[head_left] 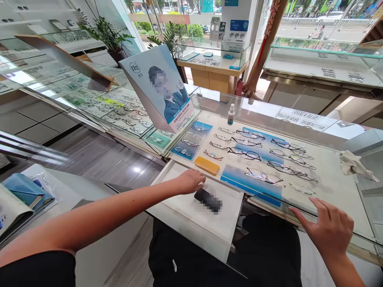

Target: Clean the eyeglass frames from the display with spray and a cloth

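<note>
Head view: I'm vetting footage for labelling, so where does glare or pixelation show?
In the head view, a bright glare spot sits on the grey floor; in the same view, the black object near the left hand is partly pixelated, hiding its detail.

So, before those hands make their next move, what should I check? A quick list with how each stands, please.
1. Drawer pulled out: ok.
2. Left hand clear of the dark object in the drawer: cannot tell; they look very close.
3. Dark object identifiable: cannot tell, it is blurred.
4. Right hand free: ok, fingers spread at the glass display case's front edge.
5. Spray bottle upright: ok.
6. Cloth neatly folded: not ok, crumpled.
</note>
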A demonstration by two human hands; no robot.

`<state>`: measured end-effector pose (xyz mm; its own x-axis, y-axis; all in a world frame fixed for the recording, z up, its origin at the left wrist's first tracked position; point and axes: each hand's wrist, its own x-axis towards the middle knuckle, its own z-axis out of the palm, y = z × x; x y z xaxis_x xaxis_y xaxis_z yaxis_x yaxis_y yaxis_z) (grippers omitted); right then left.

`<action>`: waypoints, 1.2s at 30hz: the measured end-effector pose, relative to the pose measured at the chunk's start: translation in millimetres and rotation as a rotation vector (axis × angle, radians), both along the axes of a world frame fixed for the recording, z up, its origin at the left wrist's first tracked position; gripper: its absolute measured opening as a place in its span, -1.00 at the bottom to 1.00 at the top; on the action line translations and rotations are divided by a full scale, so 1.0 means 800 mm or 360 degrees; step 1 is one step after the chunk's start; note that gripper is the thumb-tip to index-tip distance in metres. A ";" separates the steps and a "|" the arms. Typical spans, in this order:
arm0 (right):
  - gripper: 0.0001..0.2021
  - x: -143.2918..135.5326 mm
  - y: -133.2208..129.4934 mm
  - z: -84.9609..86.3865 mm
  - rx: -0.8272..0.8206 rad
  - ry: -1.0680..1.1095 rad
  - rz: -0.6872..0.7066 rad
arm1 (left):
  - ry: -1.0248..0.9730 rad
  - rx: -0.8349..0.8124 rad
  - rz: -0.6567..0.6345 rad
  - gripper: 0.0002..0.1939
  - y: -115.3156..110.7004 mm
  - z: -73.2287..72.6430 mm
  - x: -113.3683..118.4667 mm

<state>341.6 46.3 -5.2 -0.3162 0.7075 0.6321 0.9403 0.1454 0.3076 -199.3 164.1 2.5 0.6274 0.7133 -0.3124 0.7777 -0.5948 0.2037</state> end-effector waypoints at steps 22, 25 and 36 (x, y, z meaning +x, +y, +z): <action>-0.31 0.010 0.025 0.021 -0.0291 -0.0098 0.0064 | 0.0144 0.0349 -0.0094 -0.81 0.263 -0.084 0.066; -0.33 0.009 0.025 0.021 -0.0327 -0.0045 0.0040 | 0.0137 0.0335 -0.0074 -0.85 0.270 -0.090 0.070; -0.31 0.002 0.027 0.029 -0.0280 -0.0135 0.0040 | 0.0174 0.0426 0.0048 -0.76 0.248 -0.091 0.066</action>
<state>343.5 67.9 18.2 -0.3821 0.7958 0.4698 0.9075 0.2271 0.3533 -146.5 362.4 -70.1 0.5777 0.7972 -0.1753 0.8044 -0.5925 -0.0431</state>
